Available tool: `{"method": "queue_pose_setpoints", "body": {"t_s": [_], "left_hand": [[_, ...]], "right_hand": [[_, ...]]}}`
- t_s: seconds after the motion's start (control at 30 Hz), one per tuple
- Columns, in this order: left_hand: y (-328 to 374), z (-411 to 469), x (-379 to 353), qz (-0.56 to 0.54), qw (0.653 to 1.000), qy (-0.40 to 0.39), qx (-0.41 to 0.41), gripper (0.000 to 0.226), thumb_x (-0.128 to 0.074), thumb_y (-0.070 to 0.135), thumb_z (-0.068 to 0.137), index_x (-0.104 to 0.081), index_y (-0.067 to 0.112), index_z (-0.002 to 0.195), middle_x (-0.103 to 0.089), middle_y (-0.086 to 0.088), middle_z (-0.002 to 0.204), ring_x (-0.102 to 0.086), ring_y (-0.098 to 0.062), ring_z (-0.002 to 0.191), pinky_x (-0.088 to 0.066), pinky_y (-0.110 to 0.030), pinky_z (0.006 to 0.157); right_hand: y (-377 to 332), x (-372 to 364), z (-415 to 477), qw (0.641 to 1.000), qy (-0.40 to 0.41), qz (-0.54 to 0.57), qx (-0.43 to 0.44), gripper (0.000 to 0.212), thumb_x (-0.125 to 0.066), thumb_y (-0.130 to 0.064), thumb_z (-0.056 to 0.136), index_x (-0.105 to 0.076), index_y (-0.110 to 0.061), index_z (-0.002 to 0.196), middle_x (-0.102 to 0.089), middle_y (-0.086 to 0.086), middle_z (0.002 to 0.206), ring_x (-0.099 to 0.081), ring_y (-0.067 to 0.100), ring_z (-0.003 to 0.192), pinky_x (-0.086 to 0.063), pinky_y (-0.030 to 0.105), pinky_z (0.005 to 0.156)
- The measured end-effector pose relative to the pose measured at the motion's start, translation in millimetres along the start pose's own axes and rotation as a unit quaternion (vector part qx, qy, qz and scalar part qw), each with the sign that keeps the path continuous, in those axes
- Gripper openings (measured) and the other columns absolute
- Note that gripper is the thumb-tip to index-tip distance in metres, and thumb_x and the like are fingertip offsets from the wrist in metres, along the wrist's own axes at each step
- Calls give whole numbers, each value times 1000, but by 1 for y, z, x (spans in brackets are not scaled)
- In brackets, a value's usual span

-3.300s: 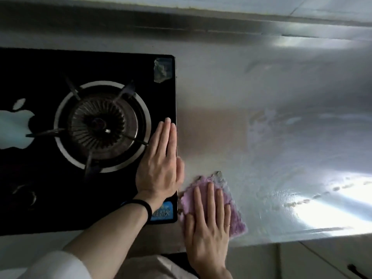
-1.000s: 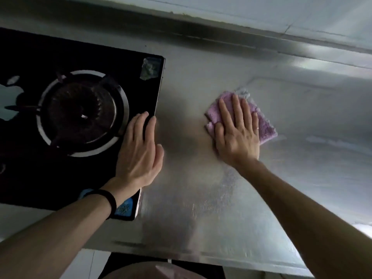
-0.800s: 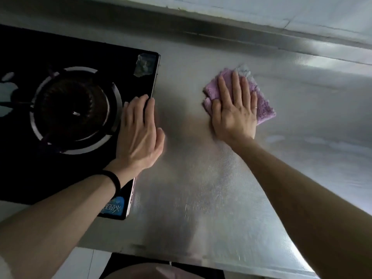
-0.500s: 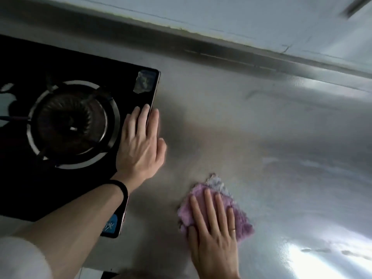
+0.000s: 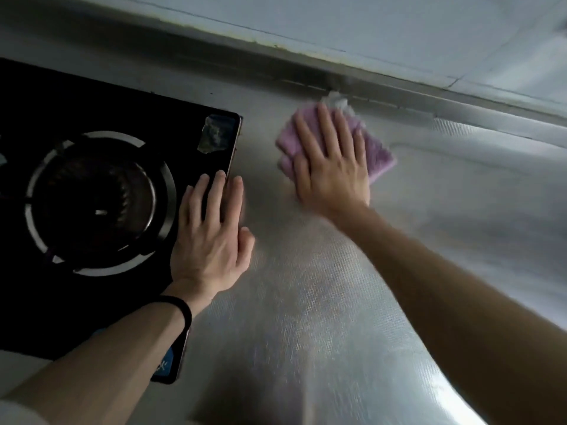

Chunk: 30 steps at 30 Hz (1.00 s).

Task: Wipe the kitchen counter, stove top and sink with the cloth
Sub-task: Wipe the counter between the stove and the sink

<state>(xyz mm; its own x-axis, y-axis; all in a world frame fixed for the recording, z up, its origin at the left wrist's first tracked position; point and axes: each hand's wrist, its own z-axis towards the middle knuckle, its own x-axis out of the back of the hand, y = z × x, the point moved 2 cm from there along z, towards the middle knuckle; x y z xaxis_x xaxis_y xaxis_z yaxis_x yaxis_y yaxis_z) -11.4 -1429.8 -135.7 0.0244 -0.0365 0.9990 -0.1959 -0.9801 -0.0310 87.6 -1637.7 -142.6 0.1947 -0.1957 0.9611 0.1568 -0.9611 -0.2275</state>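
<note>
Head view: the right hand (image 5: 333, 176) lies flat on the purple cloth (image 5: 379, 156), palm down. Its fingers (image 5: 325, 127) are straight and spread, pressing the cloth rather than gripping it. The cloth sits on the steel desk (image 5: 306, 332) near the back edge, close under the raised lip where the desk meets the pale wall (image 5: 399, 32). A pale corner of the cloth pokes out past the fingertips towards that lip. The hand and the cloth are slightly blurred.

The left hand (image 5: 211, 240) rests palm down across the right edge of the black stove top (image 5: 61, 111). Its fingers (image 5: 214, 191) are straight, close together and released, holding nothing. The thumb side lies on the desk and the outer fingers lie on the dark glass. A black wristband (image 5: 181, 308) circles the left wrist.

The round burner (image 5: 98, 204), with its bright metal ring, sits just to the left of the left hand. A torn, shiny sticker (image 5: 216, 133) is at the far right corner of the stove top, and a blue label (image 5: 164, 368) shows at its near right corner, partly hidden by the left forearm. The cloth is to the right of the stove top, apart from it, with bare desk between them. The desk surface has a fine textured grain and catches light towards the lower right.
</note>
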Motion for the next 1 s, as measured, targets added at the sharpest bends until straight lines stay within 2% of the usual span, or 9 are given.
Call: {"method": "queue_pose_setpoints", "body": {"t_s": [0.13,0.3,0.37,0.47,0.53,0.6,0.73,0.87,1.0], "left_hand": [[0,0,0,-12,1000,15,3,75,-48,31,92,-34,6,161,-34,-25,162,-31,-45,148,-24,-59,126],[-2,-2,1,-17,1000,20,0,73,-43,33,95,-33,5,161,-34,-27,161,-33,-49,146,-26,-61,124],[-2,-1,0,-13,1000,13,-2,73,-42,34,96,-31,5,162,-32,-28,162,-32,-49,146,-25,-60,124],[-2,-2,-1,-20,1000,15,-1,73,-40,34,96,-30,5,162,-31,-28,161,-31,-50,146,-25,-62,124],[-1,-1,-2,-28,999,14,2,73,-39,35,95,-30,5,162,-31,-28,161,-31,-50,146,-25,-62,124],[-2,0,-2,-28,999,17,2,73,-39,34,95,-30,5,162,-31,-28,161,-31,-50,146,-25,-62,123],[0,-1,-1,-23,1000,16,1,73,-40,33,95,-31,5,161,-32,-28,160,-32,-50,145,-26,-62,123],[1,-2,2,-27,999,18,5,72,-37,35,95,-33,4,160,-32,-29,160,-32,-50,145,-27,-63,122],[3,-2,5,-34,999,29,0,71,-39,32,95,-34,3,160,-32,-30,161,-33,-52,144,-27,-62,121]], "right_hand": [[1,7,35,1000,6,-5,-6,61,-21,-55,110,-10,-36,167,-3,0,176,2,28,162,4,51,131],[25,11,10,1000,4,-7,26,60,-21,-52,110,-9,-35,167,-1,0,176,3,25,163,3,48,131],[58,16,-8,1000,9,-7,6,61,-21,-53,110,-9,-35,167,-1,0,176,4,24,163,3,49,131],[129,28,-45,997,9,-21,-78,61,-21,-53,110,-8,-35,167,1,2,176,4,25,162,0,53,131],[171,38,-64,992,-14,-54,-115,65,-16,-55,109,-7,-30,168,3,4,176,6,28,162,-2,54,130],[184,38,-68,989,-22,-67,-126,69,-9,-58,106,-7,-27,168,3,5,176,8,29,162,-1,54,130],[149,30,-61,974,51,2,-222,62,-22,-50,108,-16,-31,167,-3,6,176,-2,31,162,-3,55,130],[81,13,-78,988,41,19,-151,64,-19,-52,107,-12,-32,167,0,6,176,2,31,162,0,56,130],[-16,-27,-173,992,53,28,-107,63,-35,-49,108,-20,-32,166,-8,2,176,-3,27,163,-11,57,129]]}}
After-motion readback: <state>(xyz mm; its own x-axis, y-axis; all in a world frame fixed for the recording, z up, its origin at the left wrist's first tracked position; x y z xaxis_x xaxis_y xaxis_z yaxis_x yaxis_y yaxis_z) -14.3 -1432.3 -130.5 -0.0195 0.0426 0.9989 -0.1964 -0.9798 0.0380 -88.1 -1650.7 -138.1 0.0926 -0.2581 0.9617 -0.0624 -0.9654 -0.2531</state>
